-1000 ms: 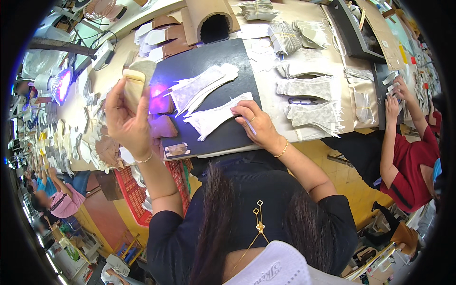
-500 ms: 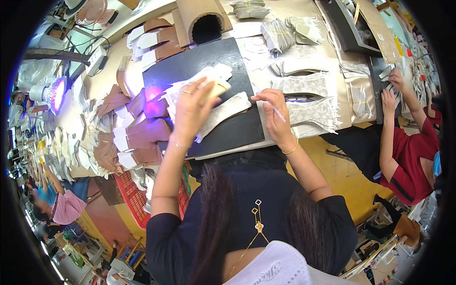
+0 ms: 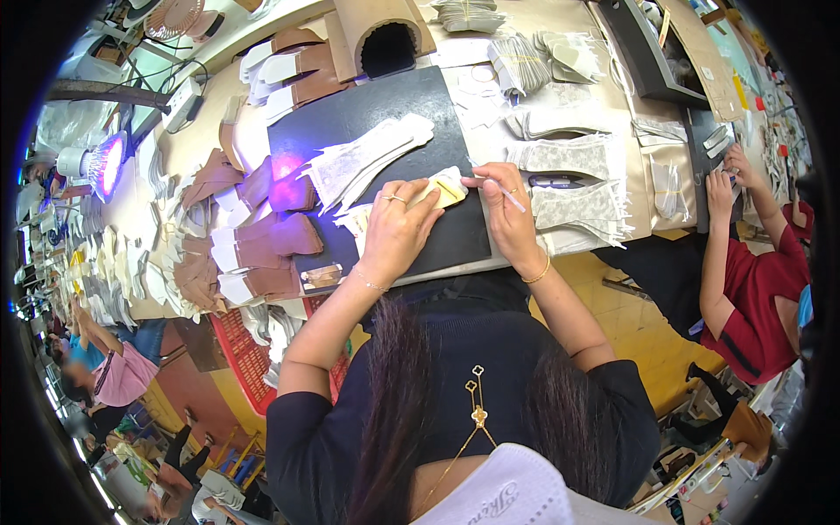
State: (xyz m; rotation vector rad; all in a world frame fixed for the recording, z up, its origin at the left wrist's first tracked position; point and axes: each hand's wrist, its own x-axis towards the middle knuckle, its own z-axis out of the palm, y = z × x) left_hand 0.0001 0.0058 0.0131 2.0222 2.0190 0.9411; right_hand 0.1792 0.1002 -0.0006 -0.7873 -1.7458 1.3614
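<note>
My left hand (image 3: pixel 398 229) lies over a pale yellow flat piece (image 3: pixel 450 190), pressing it onto a light shoe-shaped cut piece (image 3: pixel 352 220) on the black mat (image 3: pixel 376 103). The fingers are bent and close together, covering most of both pieces. My right hand (image 3: pixel 509 219) is just to the right, at the end of the yellow piece, fingers curled around a slim white pen-like stick (image 3: pixel 514 201). Its tip end reaches toward the yellow piece; whether it touches cannot be made out. Above my left hand, a small fanned stack of pale cut pieces (image 3: pixel 372 156) rests on the mat.
Brown and white cut pieces (image 3: pixel 262 245) crowd the left beside a lit purple lamp (image 3: pixel 107 168). Patterned grey pieces (image 3: pixel 569 157) lie on the right. A hollow tan block (image 3: pixel 381 31) stands at the back. A co-worker in red (image 3: pixel 757 280) handles pieces at far right.
My left hand has moved right and down with the yellow piece, from over the pale stack to the lower cut piece. The stack is now uncovered. My right hand has barely moved.
</note>
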